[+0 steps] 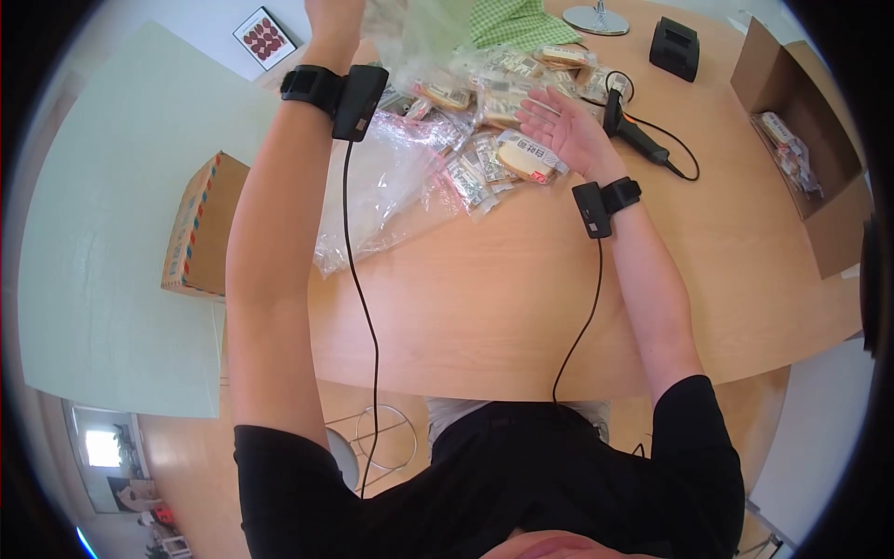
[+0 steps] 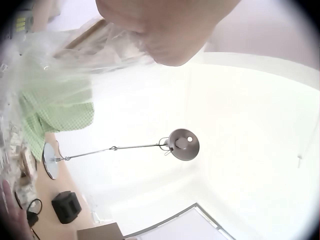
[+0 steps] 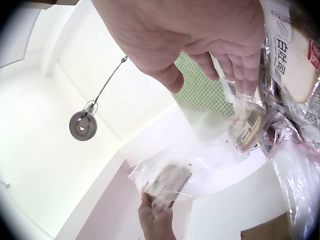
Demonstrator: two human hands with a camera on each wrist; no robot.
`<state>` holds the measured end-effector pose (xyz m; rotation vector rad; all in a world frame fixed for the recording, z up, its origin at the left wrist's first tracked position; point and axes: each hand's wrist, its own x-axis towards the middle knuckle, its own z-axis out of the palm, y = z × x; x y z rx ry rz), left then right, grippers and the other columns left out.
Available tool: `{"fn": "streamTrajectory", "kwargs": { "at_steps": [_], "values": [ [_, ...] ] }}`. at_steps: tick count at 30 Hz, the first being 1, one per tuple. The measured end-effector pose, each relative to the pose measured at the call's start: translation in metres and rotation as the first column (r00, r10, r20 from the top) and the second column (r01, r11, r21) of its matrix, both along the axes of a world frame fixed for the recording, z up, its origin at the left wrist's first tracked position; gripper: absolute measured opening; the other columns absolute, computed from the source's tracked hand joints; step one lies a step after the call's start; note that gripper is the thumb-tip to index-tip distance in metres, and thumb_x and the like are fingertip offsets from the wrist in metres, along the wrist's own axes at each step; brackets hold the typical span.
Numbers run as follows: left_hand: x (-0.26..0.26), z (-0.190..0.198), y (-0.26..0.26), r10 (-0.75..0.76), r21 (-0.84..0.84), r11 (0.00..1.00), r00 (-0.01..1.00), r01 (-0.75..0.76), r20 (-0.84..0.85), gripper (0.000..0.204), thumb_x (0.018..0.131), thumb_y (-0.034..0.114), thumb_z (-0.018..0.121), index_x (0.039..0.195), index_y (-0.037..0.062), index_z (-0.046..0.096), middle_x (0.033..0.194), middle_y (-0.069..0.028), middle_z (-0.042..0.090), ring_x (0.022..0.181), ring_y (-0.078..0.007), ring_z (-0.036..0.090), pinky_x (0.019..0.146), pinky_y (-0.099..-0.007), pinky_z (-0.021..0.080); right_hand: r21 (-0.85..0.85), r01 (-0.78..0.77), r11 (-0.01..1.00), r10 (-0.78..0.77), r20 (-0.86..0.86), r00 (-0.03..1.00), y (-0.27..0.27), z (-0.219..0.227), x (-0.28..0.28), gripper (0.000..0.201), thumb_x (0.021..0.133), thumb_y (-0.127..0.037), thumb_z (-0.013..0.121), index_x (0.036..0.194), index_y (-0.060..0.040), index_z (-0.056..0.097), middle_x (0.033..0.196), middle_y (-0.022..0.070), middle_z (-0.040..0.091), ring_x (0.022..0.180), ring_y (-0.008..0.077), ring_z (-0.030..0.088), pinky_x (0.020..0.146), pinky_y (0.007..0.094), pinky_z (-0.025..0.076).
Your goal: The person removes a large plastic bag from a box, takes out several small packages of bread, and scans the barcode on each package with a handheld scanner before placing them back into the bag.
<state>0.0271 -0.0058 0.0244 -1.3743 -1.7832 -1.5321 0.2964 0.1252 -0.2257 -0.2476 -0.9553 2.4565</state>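
My left hand point(image 3: 156, 220) is raised high and grips a clear plastic bag point(image 1: 410, 42) by its end. Through the film in the right wrist view a flat pack point(image 3: 172, 184) shows close to those fingers. The bag hangs over a heap of wrapped bread slices point(image 1: 521, 156) on the table, and one bread pack point(image 3: 249, 127) shows at its lower end. Beside the heap my right hand point(image 1: 573, 135) lies palm up with fingers extended, holding nothing. Its fingers point(image 3: 245, 65) overlap bread packs in the right wrist view.
Another clear bag point(image 1: 372, 200) lies flat left of the heap. A barcode scanner point(image 1: 638, 135) with a cable and a black stand point(image 1: 674, 49) are at right. An open carton point(image 1: 838, 177) holds several packs. A cardboard box point(image 1: 200, 228) stands left; a green checked cloth point(image 1: 507, 23) lies behind.
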Motion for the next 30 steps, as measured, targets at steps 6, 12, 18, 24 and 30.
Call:
{"fn": "streamTrajectory", "kwargs": {
  "at_steps": [6,12,18,24,30],
  "values": [
    [0.004,0.004,-0.007,-0.080,0.026,0.996,0.997,0.080,0.002,0.043,0.106,0.014,0.060,0.145,-0.0033,0.061,0.121,-0.0136,0.078,0.103,-0.0196,0.071,0.090,-0.0307,0.056,0.012,0.012,1.000,-0.012,-0.024,1.000,0.000,0.002,0.000,0.052,0.109,-0.037,0.062,0.142,0.0039,0.056,0.137,0.0199,0.067,0.124,0.0300,0.069,0.106,0.0395,0.059],
    [-0.009,0.012,-0.004,-0.108,-0.028,0.994,0.994,0.109,0.034,0.039,0.105,0.022,0.063,0.135,-0.0024,0.068,0.108,-0.0105,0.080,0.094,-0.0176,0.072,0.080,-0.0295,0.056,0.010,0.005,1.000,-0.005,-0.024,1.000,-0.001,0.006,0.000,0.051,0.109,-0.036,0.062,0.141,0.0037,0.057,0.137,0.0194,0.067,0.125,0.0298,0.069,0.105,0.0390,0.060],
    [-0.001,-0.005,-0.005,0.020,-0.131,0.991,0.998,-0.011,0.068,0.039,0.106,0.036,0.065,0.123,0.0016,0.075,0.099,-0.0081,0.080,0.084,-0.0169,0.073,0.068,-0.0302,0.054,0.012,0.010,1.000,-0.009,-0.036,0.999,-0.005,0.009,0.003,0.052,0.109,-0.036,0.062,0.142,0.0036,0.057,0.138,0.0200,0.067,0.126,0.0297,0.068,0.107,0.0387,0.059],
    [0.016,0.005,-0.008,-0.004,-0.123,0.992,0.993,0.019,0.121,0.037,0.106,0.034,0.064,0.122,0.0010,0.072,0.100,-0.0091,0.078,0.081,-0.0171,0.074,0.064,-0.0294,0.054,0.012,-0.006,1.000,0.007,-0.044,0.999,-0.003,0.008,0.000,0.050,0.110,-0.036,0.061,0.141,0.0030,0.057,0.138,0.0198,0.066,0.126,0.0302,0.068,0.107,0.0392,0.058],
    [0.007,0.009,-0.007,0.015,-0.194,0.981,0.974,0.031,0.227,0.034,0.108,0.030,0.060,0.124,0.0005,0.068,0.101,-0.0108,0.077,0.076,-0.0185,0.075,0.062,-0.0298,0.057,-0.002,-0.011,1.000,0.010,-0.033,0.999,-0.005,0.008,-0.001,0.051,0.110,-0.036,0.060,0.142,0.0034,0.056,0.141,0.0203,0.066,0.127,0.0305,0.068,0.110,0.0386,0.057]
  ]
}}
